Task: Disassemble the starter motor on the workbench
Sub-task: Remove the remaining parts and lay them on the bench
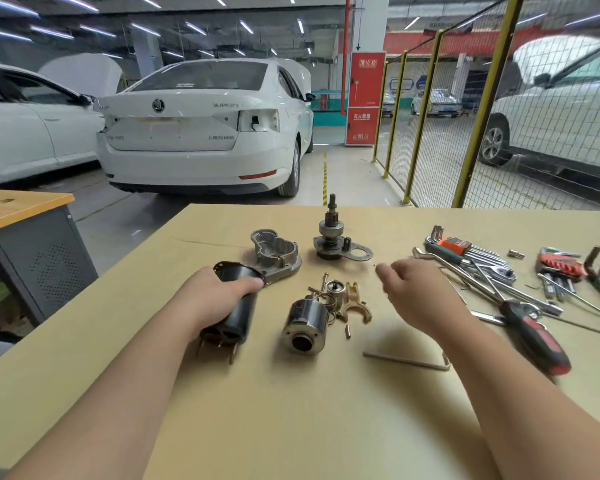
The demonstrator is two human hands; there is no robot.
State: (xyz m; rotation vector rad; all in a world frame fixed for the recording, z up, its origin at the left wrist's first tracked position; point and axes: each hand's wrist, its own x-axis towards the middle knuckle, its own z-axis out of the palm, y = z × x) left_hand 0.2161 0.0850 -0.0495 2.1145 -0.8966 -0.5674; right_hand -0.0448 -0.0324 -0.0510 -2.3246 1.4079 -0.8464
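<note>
The white car [201,129] beyond the bench [291,427] wears a round badge on its boot lid, with lettering to the right that looks like SUPERB, though it is blurred. More characters sit lower right on the lid, too soft to read. A red cabinet [362,98] by the pillar carries white Chinese characters on three panels.

The left hand [212,299] grips the black motor body [245,315]: the thumb lies across its top near the far end and the fingers wrap under it. The body lies slanted on the bench, with its pronged end toward the person and its far rim just beside the metal housing [274,252].

The right hand [420,296] holds nothing. Its fingers are loosely curled and point left, and it is slightly blurred.

Between the hands lie the silver cylinder [305,323] and a tan fork [355,303]. The gear shaft [331,233] stands upright farther back. A hex key [406,361] lies under the right forearm, near a red-and-black screwdriver [534,337].
</note>
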